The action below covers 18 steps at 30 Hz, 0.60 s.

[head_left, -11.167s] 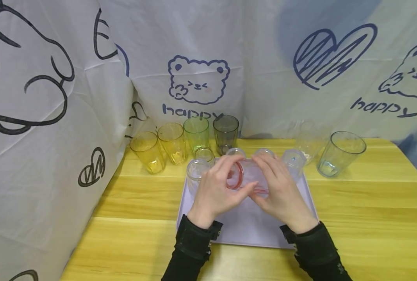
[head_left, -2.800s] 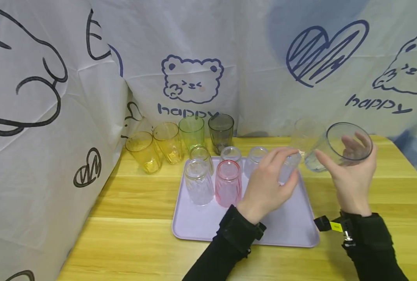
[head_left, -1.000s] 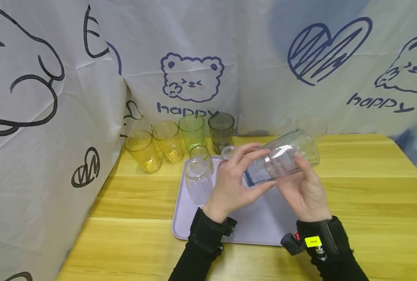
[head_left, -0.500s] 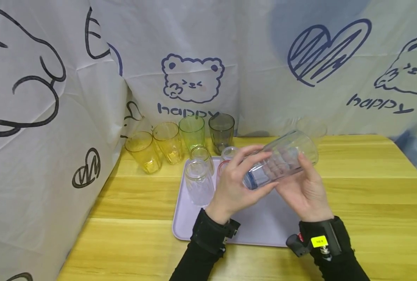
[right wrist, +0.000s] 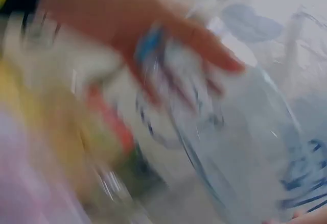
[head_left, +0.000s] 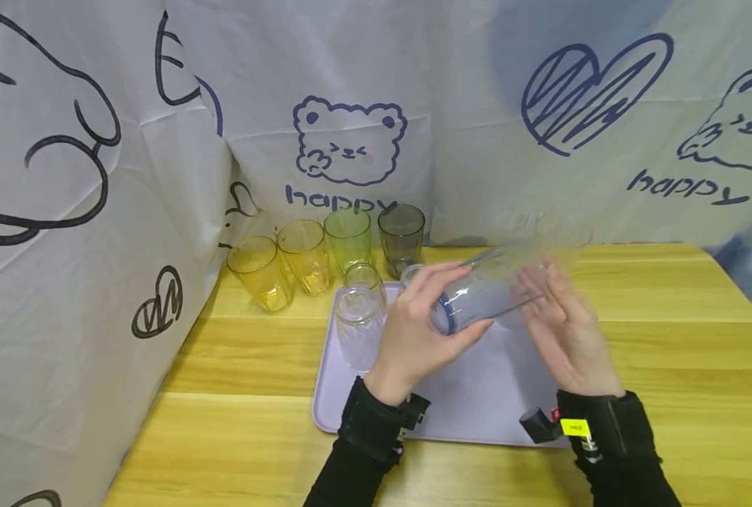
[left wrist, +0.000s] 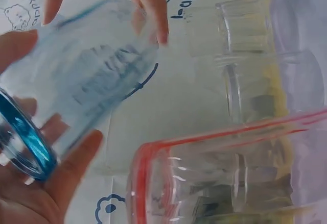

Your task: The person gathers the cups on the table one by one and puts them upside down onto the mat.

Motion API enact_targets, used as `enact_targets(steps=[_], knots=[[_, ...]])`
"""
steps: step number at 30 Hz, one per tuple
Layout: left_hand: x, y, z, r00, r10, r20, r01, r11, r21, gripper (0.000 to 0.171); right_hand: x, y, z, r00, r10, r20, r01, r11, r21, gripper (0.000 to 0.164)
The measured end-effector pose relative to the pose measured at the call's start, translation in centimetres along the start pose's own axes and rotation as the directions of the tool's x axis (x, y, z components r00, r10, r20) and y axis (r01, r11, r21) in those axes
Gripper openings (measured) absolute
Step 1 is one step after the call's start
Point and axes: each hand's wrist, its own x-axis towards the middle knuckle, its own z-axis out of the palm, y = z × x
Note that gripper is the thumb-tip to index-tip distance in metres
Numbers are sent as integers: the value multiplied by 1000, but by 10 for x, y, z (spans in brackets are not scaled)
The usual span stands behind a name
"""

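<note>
The left hand (head_left: 410,334) grips a tilted blue-based glass tumbler (head_left: 479,297); whether the blurred right hand (head_left: 569,331) holds it too, I can't tell.

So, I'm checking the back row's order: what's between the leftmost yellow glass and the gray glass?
In the head view, a second yellow glass and then a green glass stand between them.

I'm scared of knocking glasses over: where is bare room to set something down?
Bare table stretches right of the lavender tray, and left of it towards the curtain. Crowded: the tray's back left, with upturned glasses, and just behind, a row of coloured glasses.
</note>
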Motion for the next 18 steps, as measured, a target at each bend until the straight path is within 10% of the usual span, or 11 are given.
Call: enact_targets(steps=[2,5,8,12,18], knots=[[-1,1,-1,999,-31,5,31,999,12,62,0,-1,0,986,-163,-49,152,973,-174,41],[-1,2,-2,998,-69,14,69,997,20,62,2,-1,-1,914,-405,-5,367,834,-411,49],[-1,3,-3,994,-106,18,106,994,33,63,2,-2,-6,838,-507,200,502,574,-647,61],[-1,4,-4,989,-150,15,149,987,68,63,3,-5,-13,784,-418,459,568,186,-802,75],[-2,6,-3,983,-183,16,180,976,121,64,5,-1,-11,728,-263,633,617,-152,-772,89]])
